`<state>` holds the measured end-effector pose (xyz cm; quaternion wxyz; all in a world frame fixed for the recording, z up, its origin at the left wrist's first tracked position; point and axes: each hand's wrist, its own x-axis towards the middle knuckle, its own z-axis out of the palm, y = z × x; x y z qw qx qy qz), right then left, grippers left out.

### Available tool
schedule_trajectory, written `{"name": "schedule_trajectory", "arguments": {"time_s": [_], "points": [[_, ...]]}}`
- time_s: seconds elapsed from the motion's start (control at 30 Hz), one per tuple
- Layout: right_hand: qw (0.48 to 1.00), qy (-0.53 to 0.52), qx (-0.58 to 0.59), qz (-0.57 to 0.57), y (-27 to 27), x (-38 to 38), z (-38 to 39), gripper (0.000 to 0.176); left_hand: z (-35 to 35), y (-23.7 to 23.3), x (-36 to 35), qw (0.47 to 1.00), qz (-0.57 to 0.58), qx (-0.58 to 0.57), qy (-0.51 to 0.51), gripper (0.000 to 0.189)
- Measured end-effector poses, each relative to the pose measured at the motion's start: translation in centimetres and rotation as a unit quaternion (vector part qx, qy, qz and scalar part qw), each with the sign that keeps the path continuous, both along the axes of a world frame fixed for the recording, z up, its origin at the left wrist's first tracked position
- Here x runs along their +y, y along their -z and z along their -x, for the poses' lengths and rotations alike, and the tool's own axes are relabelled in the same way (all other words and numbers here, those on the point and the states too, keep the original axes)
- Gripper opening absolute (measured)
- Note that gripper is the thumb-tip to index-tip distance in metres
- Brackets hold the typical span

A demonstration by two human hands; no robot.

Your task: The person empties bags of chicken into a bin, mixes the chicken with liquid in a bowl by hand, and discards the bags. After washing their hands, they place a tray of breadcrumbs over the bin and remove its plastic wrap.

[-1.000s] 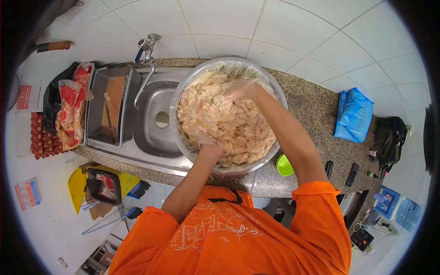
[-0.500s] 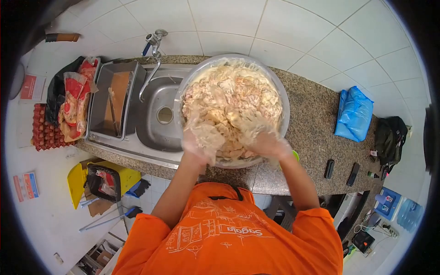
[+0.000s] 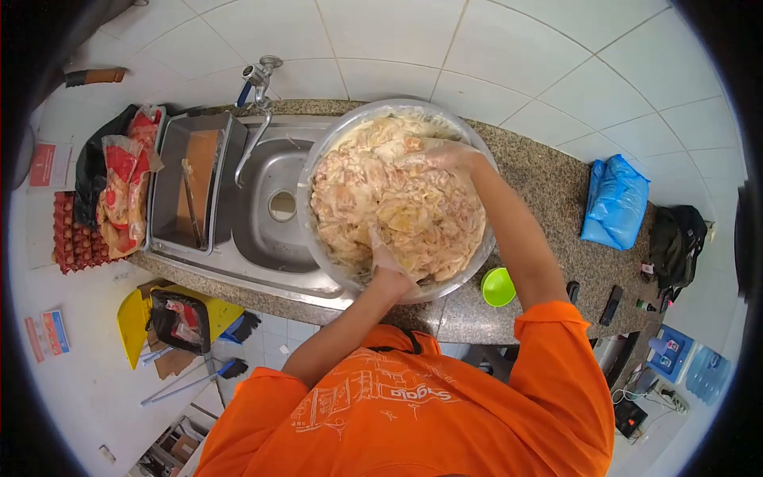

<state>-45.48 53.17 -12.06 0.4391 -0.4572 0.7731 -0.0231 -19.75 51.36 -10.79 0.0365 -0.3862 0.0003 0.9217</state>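
A large metal bowl holds a heap of pale, wet pieces that look like raw meat in a creamy coating. My left hand is at the bowl's near side, its fingers sunk in the heap and hidden. Toward the far right of the bowl, my right hand reaches into the mixture, with its fingertips coated and partly buried. Both hands seem to wear clear, smeared coverings. What either hand grips cannot be made out.
Left of the bowl are a sink, a faucet, a grey tray, red packages and egg cartons. On the right lie a green bowl, a blue bag and dark devices.
My right hand has moved up to the bowl's far right, and my left hand has shifted right and down at the near side. The green bowl now shows fully.
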Motion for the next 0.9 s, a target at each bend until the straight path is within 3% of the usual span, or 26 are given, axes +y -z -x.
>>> {"name": "schedule_trajectory", "arguments": {"time_s": [0.1, 0.17, 0.37, 0.4, 0.43, 0.47, 0.5, 0.53, 0.57, 0.6, 0.67, 0.8, 0.83, 0.87, 0.9], "points": [[0.998, 0.019, -0.054, 0.005, -0.2, -0.6, -0.3, 0.040, 0.4, 2.2, 0.7, 0.998, 0.008, -0.065, -0.020, 0.092], [0.998, 0.027, -0.057, 0.011, 0.4, -0.7, -0.5, 0.041, 0.6, 5.0, 1.0, 0.991, -0.039, 0.039, -0.123, 0.089], [0.999, -0.038, -0.004, 0.006, -1.6, -0.2, -2.4, 0.043, -0.2, 3.8, 0.9, 0.988, -0.089, 0.043, -0.117, 0.073], [0.998, -0.065, 0.013, 0.003, -2.7, 0.0, -3.0, 0.044, -0.6, 6.2, 1.2, 0.988, -0.091, 0.044, -0.114, 0.073], [0.995, -0.093, 0.028, -0.002, -3.8, 0.2, -3.8, 0.044, -1.3, 10.5, 1.8, 0.968, 0.162, 0.190, -0.004, 0.068], [0.993, -0.113, 0.037, -0.005, -5.0, 0.5, -4.9, 0.044, -1.9, 13.0, 2.1, 0.853, 0.401, 0.318, 0.105, 0.064], [0.993, -0.114, 0.037, -0.006, -6.2, 0.5, -5.9, 0.044, -1.8, 10.8, 1.7, 0.853, 0.400, 0.318, 0.103, 0.064], [0.993, -0.114, 0.006, -0.009, -7.6, 0.6, -7.3, 0.043, -1.3, 6.3, 0.8, 0.960, 0.172, 0.221, 0.011, 0.061], [0.993, -0.115, -0.025, -0.012, -8.4, 1.0, -8.9, 0.044, -1.1, 3.1, 0.0, 0.988, -0.069, 0.107, -0.081, 0.057], [0.993, -0.117, -0.025, -0.013, -7.4, 1.8, -11.1, 0.044, -1.3, 2.1, -0.5, 0.988, -0.070, 0.107, -0.084, 0.057], [0.986, 0.095, 0.130, 0.052, -3.1, 3.7, -15.6, 0.050, -2.0, 1.0, -1.5, 0.993, -0.025, 0.012, -0.114, 0.052], [0.990, -0.033, 0.121, 0.069, -1.4, 8.1, -16.0, 0.058, -7.0, 0.2, -4.2, 0.983, -0.037, 0.129, -0.127, 0.052], [0.992, -0.025, 0.091, 0.082, -3.0, 9.4, -15.6, 0.056, -8.5, -0.2, -4.7, 0.944, 0.257, 0.203, -0.044, 0.051], [0.994, -0.016, 0.061, 0.094, -4.8, 10.1, -15.3, 0.053, -9.1, -0.8, -5.0, 0.811, 0.524, 0.254, 0.045, 0.050], [0.993, -0.017, 0.062, 0.096, -7.2, 9.9, -14.7, 0.053, -8.5, -3.2, -5.4, 0.810, 0.526, 0.254, 0.044, 0.050]]}}
